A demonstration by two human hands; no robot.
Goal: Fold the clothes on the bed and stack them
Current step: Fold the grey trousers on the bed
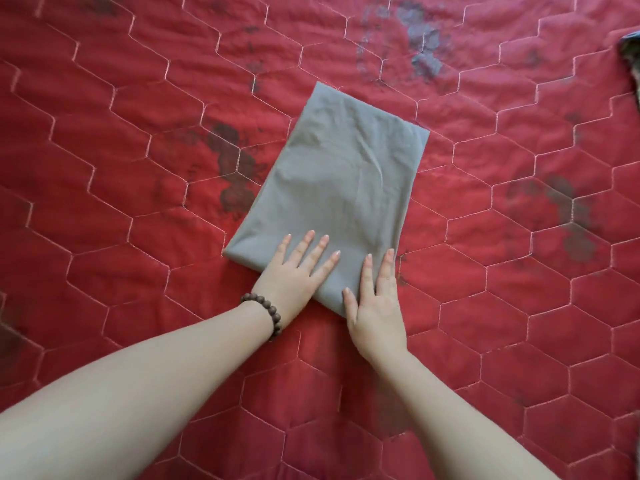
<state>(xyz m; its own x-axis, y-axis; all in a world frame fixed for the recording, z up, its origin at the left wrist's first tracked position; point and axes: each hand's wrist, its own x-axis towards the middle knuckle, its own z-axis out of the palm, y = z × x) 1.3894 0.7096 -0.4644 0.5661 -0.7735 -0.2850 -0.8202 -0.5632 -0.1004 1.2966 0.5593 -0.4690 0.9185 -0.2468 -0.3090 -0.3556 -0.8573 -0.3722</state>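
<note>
Pressing flat on the near end of a folded grey garment (332, 188), a person's left hand (294, 275) and right hand (375, 306) lie side by side, fingers (320, 245) straight and spread — gripping nothing, only resting on the cloth. The garment lies as a neat rectangle, angled slightly, near the middle of a bed covered by a red quilt (138, 168) stitched in pale hexagons with faded dark prints. A brown beaded bracelet (266, 311) circles the left wrist — a scrap of dark fabric (632, 53) shows at the right edge.
</note>
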